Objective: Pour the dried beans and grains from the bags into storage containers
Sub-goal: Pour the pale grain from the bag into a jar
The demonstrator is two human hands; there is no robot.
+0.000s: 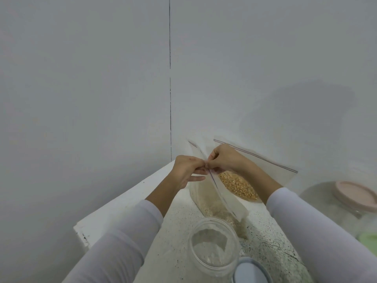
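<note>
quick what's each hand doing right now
Left hand: fingers pinch the top edge of the near zip bag.
Right hand: pinches the same top edge, opposite the left.

We seem to be in a home kitchen corner: a speckled stone surface (179, 231) against plain white walls (81, 88), with zip bags of dried grain (236, 185) and lidded clear storage jars (214, 245).

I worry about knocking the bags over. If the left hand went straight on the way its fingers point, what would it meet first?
The left hand points right, so it would first meet the right hand, pinching the same near bag; beyond lies the corn bag, depth unclear.
</note>
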